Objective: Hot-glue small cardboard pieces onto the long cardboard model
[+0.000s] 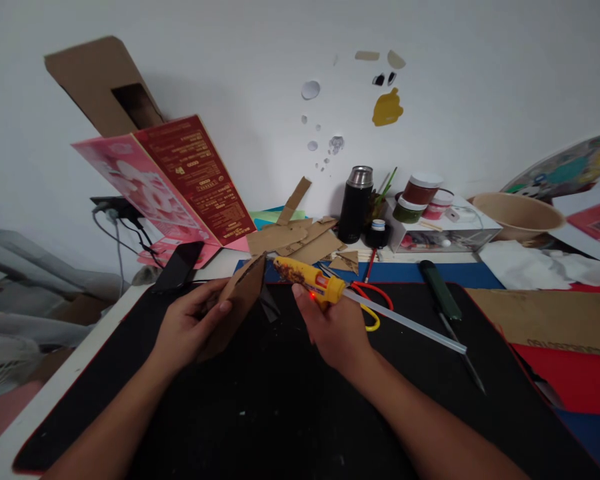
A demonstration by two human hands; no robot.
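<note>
My left hand (187,327) grips a brown cardboard piece (237,303), held upright over the black mat (260,413). My right hand (333,327) is closed round a yellow hot glue gun (307,279) with a red light lit. A clear glue stick (405,323) juts from its back toward the right. The gun's nozzle points left at the top edge of the cardboard piece, very close to it.
Red-and-yellow scissors (373,303) and a dark-handled screwdriver (443,300) lie on the mat at right. Cardboard scraps (300,243), a black flask (356,203), paint jars (423,193), a paper bowl (517,213) and a pink box (180,180) stand behind. A phone (179,265) leans at left.
</note>
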